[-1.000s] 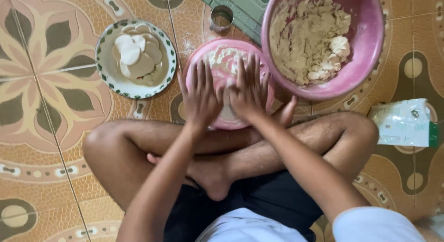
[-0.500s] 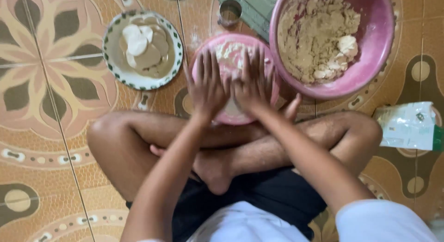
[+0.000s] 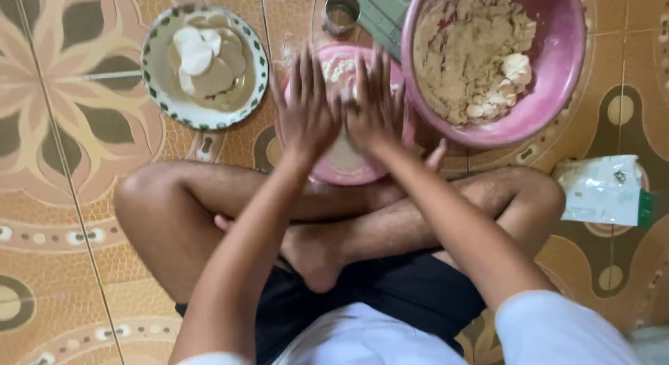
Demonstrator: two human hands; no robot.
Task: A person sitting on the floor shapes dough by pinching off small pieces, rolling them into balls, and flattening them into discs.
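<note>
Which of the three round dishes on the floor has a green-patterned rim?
The white plate at the left, holding flat pale dough discs. The small round board under both hands and the big bowl of crumbly dough are plain pink.

head view, straight down — close above lap, floor (image 3: 83, 281)

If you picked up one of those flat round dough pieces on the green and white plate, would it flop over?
Probably yes. The dough discs look thin and soft, overlapping and draping over each other on the plate, so one would likely bend and sag. They look floury, so they may not stick much. Being so thin, one could tear if pulled.
</note>
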